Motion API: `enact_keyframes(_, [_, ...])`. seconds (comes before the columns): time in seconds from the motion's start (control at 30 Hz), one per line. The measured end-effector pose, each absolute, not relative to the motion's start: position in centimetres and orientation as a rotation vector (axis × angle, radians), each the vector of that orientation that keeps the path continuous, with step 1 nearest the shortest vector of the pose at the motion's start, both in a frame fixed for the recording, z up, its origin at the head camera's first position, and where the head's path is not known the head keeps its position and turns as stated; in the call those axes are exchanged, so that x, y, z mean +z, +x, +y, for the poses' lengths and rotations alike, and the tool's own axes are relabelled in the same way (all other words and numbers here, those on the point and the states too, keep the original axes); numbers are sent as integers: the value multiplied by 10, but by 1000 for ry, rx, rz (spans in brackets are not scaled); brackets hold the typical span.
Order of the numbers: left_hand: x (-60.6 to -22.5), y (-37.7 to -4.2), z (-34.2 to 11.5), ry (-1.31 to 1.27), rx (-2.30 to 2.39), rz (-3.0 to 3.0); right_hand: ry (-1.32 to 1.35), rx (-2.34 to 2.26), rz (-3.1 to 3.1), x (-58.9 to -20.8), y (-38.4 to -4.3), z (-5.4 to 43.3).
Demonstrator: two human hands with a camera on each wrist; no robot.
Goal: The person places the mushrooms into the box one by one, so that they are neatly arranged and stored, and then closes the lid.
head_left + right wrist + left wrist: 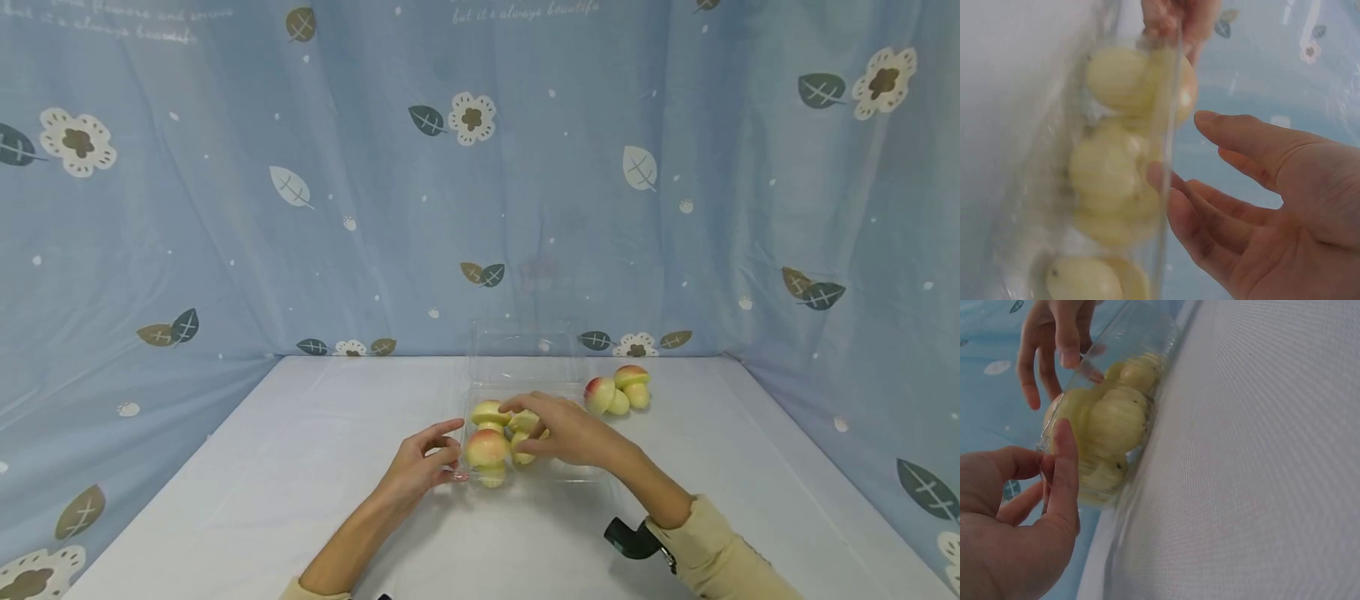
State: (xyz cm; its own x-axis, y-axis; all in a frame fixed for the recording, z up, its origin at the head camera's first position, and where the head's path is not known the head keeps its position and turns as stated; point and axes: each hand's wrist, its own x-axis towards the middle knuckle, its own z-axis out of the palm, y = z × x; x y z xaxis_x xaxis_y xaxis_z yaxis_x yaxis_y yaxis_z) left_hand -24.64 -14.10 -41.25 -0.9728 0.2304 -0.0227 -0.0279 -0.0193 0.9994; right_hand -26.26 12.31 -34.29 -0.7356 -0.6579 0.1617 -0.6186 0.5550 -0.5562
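L hand [423,462] pinches the clear box [577,475] at its rim, grip clamped; R hand [566,431] over mushrooms [487,448] inside, grip apart; 2 spare mushrooms [600,396] beside, on tabletop [750,517].

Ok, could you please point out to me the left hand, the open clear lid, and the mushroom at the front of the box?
Left hand [420,463]: head view, on the back of the hand.
Clear lid [527,356]: head view, middle of its panel.
Front mushroom [487,452]: head view, on its cap.
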Motion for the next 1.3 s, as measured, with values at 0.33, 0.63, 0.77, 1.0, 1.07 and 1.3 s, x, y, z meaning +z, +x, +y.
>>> enact_keyframes(0.33, [-413,-246,-141,209,2110,2067,-1061,-1046,2687,-333,-272,156])
enact_keyframes(0.63, [-413,-247,-140,208,2117,2064,-1003,-1048,2765,-331,-282,180])
enact_keyframes(0.77, [-413,-247,-140,217,2122,2056,-974,-1043,2841,-329,-287,190])
enact_keyframes(1.0, [-413,-248,-140,201,2111,2078,-938,-1041,2900,-328,-295,208])
enact_keyframes(1.07, [-413,-248,-140,202,2109,2082,-905,-1029,2931,-328,-298,213])
enact_keyframes(1.3, [-414,-248,-140,201,2110,2077,-812,-1009,3003,-334,-305,228])
